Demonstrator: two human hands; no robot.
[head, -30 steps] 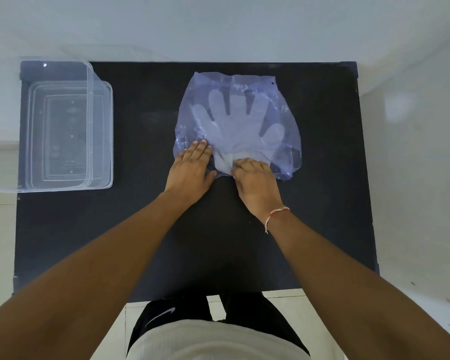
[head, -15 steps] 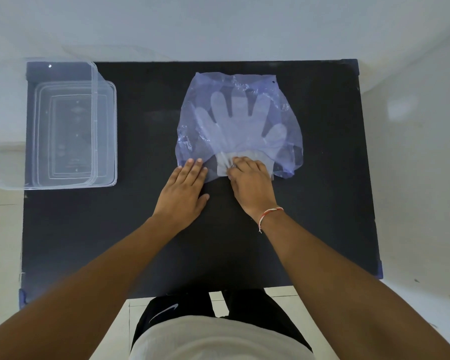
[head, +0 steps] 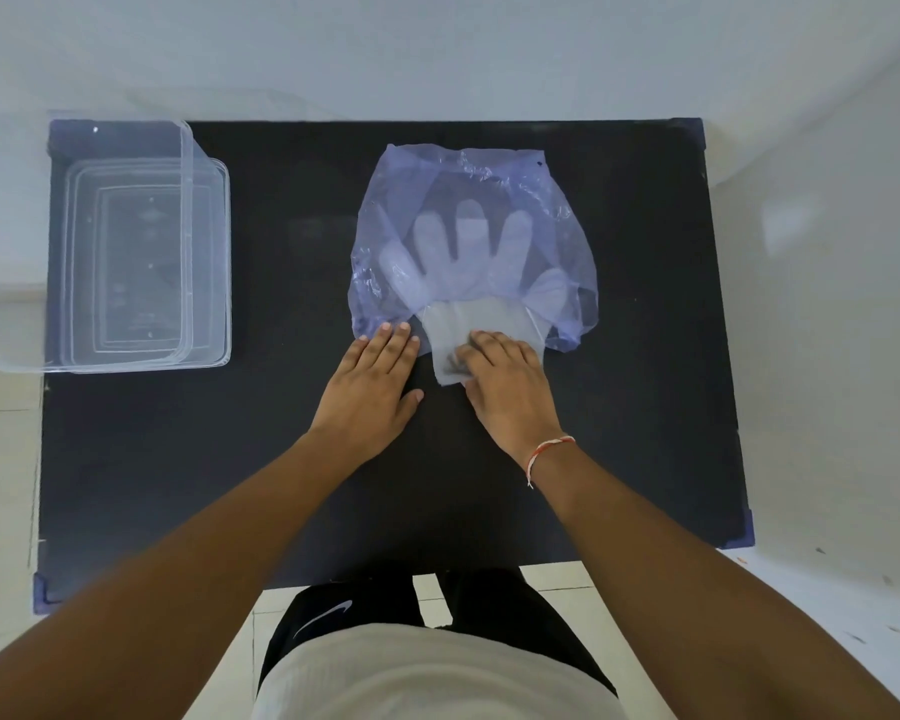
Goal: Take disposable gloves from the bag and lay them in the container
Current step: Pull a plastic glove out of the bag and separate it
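Note:
A translucent purple bag (head: 489, 184) lies flat on the black table (head: 292, 459), its mouth toward me. Clear disposable gloves (head: 468, 257) show through it, fingers pointing away, and their cuffs stick out of the mouth. My right hand (head: 510, 381) pinches the cuff end of the gloves just outside the bag. My left hand (head: 370, 392) lies flat with its fingertips pressing the bag's near left edge. The clear plastic container (head: 206, 267) stands at the table's far left with nothing in it.
White walls run behind and to the right of the table. The container's left wall hangs past the table's left edge. My legs and white shirt are at the bottom of the view.
My right hand has pulled the gloves' cuffs toward me, further out of the bag's mouth. My left hand has slid back to the bag's near edge.

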